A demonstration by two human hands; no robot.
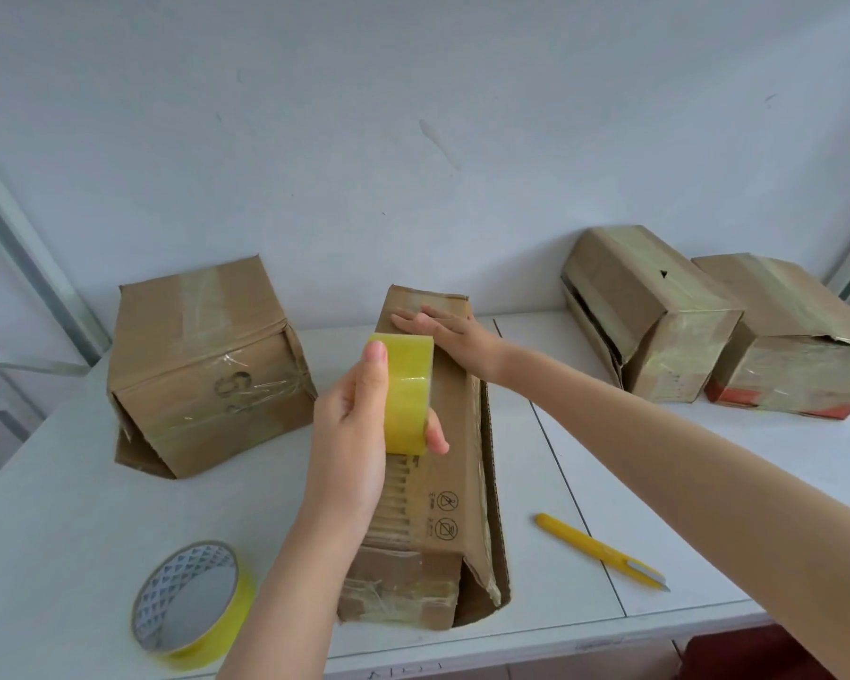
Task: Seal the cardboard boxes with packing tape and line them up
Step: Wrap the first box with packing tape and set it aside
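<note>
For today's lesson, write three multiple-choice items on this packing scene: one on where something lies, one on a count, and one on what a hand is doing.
1. Where does the yellow knife lie?
A. On the floor. B. On the table, right of the middle box. C. On a shelf.

2. How many cardboard boxes stand on the table?
A. Two. B. Four. C. Six.

3. What is the right hand doing?
A. Gripping the knife. B. Hanging off the table. C. Pressing flat on the middle box.

Answers:
1 B: the knife lies on bare tabletop beside that box.
2 B: the boxes are the left box, the middle box, the right box and the far-right box.
3 C: its fingers lie straight on the box's far end, while the left hand holds a tape roll.
</note>
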